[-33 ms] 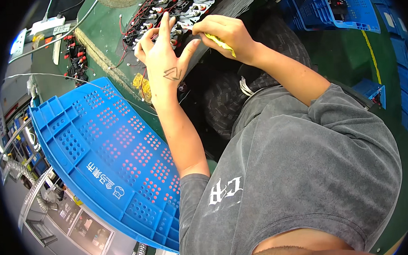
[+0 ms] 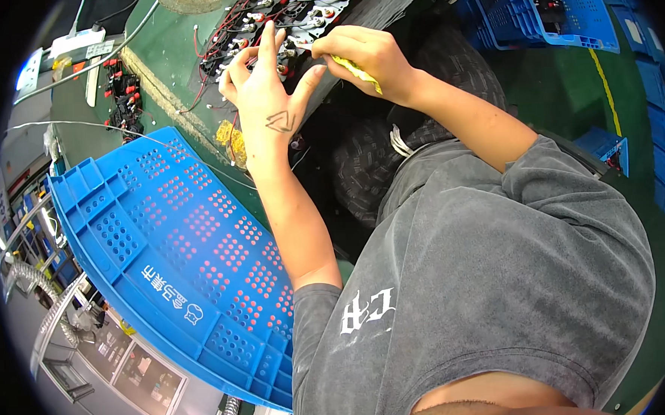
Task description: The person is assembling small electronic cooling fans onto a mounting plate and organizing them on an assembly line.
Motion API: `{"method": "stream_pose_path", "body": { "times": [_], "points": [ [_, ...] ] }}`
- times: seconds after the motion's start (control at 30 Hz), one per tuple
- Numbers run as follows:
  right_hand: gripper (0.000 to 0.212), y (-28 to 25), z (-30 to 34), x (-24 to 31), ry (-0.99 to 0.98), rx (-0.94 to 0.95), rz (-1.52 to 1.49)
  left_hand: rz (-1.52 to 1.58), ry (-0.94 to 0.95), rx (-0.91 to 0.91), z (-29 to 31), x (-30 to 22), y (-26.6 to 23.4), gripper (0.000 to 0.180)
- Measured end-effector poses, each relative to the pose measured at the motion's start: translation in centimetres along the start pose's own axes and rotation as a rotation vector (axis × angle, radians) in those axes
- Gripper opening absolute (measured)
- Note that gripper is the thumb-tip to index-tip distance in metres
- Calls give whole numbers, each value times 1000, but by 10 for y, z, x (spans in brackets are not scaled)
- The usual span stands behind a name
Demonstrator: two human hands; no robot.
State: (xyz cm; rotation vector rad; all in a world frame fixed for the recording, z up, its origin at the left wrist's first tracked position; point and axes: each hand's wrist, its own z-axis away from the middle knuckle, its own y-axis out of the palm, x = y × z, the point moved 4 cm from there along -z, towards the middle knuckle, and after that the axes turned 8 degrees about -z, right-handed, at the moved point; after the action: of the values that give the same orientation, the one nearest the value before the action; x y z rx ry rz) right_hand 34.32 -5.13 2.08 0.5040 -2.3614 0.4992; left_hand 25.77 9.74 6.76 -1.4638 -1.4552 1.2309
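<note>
Several small assemblies [image 2: 315,17] lie in rows at the far edge of the work surface, with metal plates, red and white round parts and thin red and black wires. My left hand [image 2: 262,91] rests over the near left part of these rows, its thumb and index finger spread apart and the other fingers bent. A drawn mark shows on its back. To its right, my right hand [image 2: 373,59] is closed around a slim tool [image 2: 357,72] with a crumpled yellow wrapping. The tool's thin end points left at the assemblies; its exact kind is unclear.
A large blue perforated crate [image 2: 224,288] stands left of my left forearm. More red and black parts [image 2: 124,98] and a yellow sponge-like piece [image 2: 231,141] lie on the green table [image 2: 166,47]. Another blue crate [image 2: 589,14] with parts is at the far right.
</note>
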Motion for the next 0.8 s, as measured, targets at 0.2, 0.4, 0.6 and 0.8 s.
{"method": "stream_pose_path", "body": {
  "times": [0.2, 0.4, 0.6, 0.8],
  "points": [
    [23, -5, 0, -2, -18, 5, 43, 7, -11, 11, 2, 2, 4, 92],
    [20, -4, -1, -1, -3, -8, 16, -2, -27, 22, 2, 2, 1, 90],
    [18, -4, -1, -2, -7, -27, 8, -5, -18, 27, 3, 3, 3, 91],
    [17, -8, -1, -5, -3, -19, 36, -32, -14, 12, 5, 3, 3, 90]
  ]
}}
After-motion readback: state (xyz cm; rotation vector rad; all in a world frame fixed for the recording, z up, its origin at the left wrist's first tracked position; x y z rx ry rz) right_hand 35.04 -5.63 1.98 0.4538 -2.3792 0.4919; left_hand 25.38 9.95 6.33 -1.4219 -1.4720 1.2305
